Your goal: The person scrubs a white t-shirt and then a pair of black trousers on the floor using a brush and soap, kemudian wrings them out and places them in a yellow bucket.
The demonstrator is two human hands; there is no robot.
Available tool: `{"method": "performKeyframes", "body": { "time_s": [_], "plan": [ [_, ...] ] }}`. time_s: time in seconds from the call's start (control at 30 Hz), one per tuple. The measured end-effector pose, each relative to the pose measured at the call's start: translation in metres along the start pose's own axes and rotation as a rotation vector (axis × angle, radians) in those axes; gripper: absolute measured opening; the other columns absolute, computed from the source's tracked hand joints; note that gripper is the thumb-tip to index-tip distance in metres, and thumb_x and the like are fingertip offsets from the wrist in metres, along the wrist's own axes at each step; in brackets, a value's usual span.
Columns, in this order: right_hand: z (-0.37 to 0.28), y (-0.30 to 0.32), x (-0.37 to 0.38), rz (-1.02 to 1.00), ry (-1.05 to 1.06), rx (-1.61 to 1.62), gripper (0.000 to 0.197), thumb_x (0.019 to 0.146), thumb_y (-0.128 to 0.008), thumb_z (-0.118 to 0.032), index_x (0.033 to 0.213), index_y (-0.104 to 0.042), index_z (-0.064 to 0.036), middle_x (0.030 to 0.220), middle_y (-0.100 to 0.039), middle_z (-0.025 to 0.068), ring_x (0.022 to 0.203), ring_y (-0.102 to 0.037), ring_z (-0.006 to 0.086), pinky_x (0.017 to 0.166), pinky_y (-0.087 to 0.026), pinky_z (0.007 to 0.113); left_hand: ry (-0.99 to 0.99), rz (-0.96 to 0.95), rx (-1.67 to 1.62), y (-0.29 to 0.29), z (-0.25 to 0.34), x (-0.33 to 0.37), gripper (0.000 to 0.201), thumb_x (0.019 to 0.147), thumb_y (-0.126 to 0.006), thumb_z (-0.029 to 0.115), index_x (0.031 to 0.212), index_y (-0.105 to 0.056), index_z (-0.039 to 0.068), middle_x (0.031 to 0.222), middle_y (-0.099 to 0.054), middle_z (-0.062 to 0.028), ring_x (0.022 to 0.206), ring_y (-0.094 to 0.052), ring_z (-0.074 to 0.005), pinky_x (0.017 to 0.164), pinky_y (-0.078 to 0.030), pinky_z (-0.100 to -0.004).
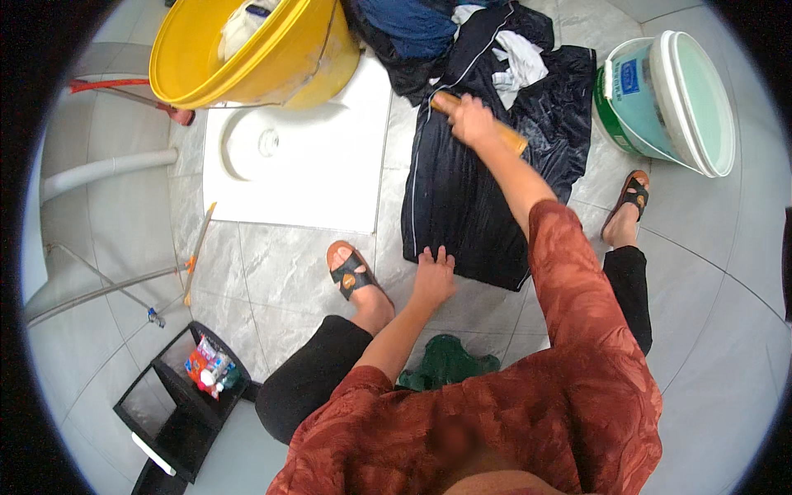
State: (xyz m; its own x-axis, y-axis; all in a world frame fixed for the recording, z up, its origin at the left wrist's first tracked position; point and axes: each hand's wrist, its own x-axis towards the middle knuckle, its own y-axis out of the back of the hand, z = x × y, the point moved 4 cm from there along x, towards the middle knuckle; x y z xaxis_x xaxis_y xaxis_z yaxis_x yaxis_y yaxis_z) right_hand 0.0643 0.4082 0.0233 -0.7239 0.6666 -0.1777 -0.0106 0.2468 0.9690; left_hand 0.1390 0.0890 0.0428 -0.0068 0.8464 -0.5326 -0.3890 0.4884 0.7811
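Wet black trousers (pixel 462 194) with thin white piping lie spread over the tiled floor in front of me. My right hand (pixel 474 122) is closed round a long yellowish-brown scrubbing brush (pixel 513 139), which rests against the upper part of the cloth; its bristles are hidden. At the near edge of the trousers, my left hand (pixel 435 279) lies with fingers stretched out on the fabric. A white cloth (pixel 521 59) is bunched on the dark clothes beyond the brush. More dark and blue laundry (pixel 404 29) is heaped at the far side.
A big yellow bucket (pixel 330 62) stands over the white squat toilet (pixel 322 198) at the far left. To the right is a pale green bucket (pixel 639 99) with a white rim. A green stool (pixel 454 360) is beneath me, and a black shelf (pixel 186 412) holds packets at lower left.
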Motion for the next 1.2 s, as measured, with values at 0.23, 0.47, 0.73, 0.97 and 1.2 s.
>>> {"method": "performKeyframes", "body": {
  "time_s": [0.23, 0.47, 0.73, 0.97, 1.2],
  "plan": [
    [-0.094, -0.026, -0.138, -0.245, 0.564, 0.375, 0.068, 0.071, -0.065, 0.004, 0.127, -0.047, -0.0293, 0.096, -0.054, 0.0138, 0.093, -0.054, 0.0326, 0.075, -0.047, 0.043, 0.136, 0.266, 0.067, 0.019, -0.042, -0.01, 0.04, 0.076, -0.057, 0.01, 0.116, -0.055, 0.011, 0.115, -0.05, -0.0126, 0.098, -0.05, -0.0307, 0.083, -0.042, -0.041],
    [-0.127, -0.049, -0.185, -0.368, 0.974, 0.224, 0.062, 0.079, -0.062, -0.011, 0.133, -0.043, -0.0342, 0.098, -0.052, 0.0118, 0.092, -0.052, 0.0292, 0.076, -0.044, 0.039, 0.148, 0.113, 0.015, -0.029, -0.034, -0.029, 0.013, 0.08, -0.052, 0.011, 0.093, -0.057, 0.01, 0.085, -0.056, -0.0097, 0.085, -0.055, -0.0265, 0.065, -0.049, -0.0365],
    [0.019, 0.027, 0.01, 0.095, 0.095, -0.096, 0.047, 0.079, -0.064, -0.012, 0.124, -0.052, -0.022, 0.101, -0.055, 0.015, 0.091, -0.057, 0.0313, 0.076, -0.05, 0.044, 0.143, 0.067, -0.007, -0.031, -0.036, -0.018, 0.01, 0.082, -0.051, 0.009, 0.089, -0.057, 0.007, 0.088, -0.058, -0.0128, 0.087, -0.058, -0.0295, 0.067, -0.053, -0.0379],
    [-0.093, -0.045, -0.186, -0.336, 0.728, 0.282, 0.045, 0.079, -0.06, -0.01, 0.119, -0.053, -0.0287, 0.095, -0.055, 0.0168, 0.093, -0.057, 0.0326, 0.075, -0.049, 0.042, 0.133, 0.086, 0.022, -0.035, -0.03, -0.011, 0.009, 0.082, -0.05, 0.009, 0.089, -0.056, 0.006, 0.087, -0.058, -0.0149, 0.085, -0.057, -0.0303, 0.066, -0.051, -0.0372],
    [0.067, 0.031, -0.042, 0.214, 0.023, 0.032, 0.056, 0.074, -0.06, -0.001, 0.123, -0.055, -0.0294, 0.098, -0.055, 0.0143, 0.088, -0.056, 0.0318, 0.072, -0.049, 0.044, 0.158, 0.077, -0.011, -0.027, -0.032, -0.014, 0.01, 0.08, -0.051, 0.007, 0.089, -0.055, 0.005, 0.087, -0.058, -0.0167, 0.085, -0.056, -0.033, 0.073, -0.049, -0.0402]
  ]
}}
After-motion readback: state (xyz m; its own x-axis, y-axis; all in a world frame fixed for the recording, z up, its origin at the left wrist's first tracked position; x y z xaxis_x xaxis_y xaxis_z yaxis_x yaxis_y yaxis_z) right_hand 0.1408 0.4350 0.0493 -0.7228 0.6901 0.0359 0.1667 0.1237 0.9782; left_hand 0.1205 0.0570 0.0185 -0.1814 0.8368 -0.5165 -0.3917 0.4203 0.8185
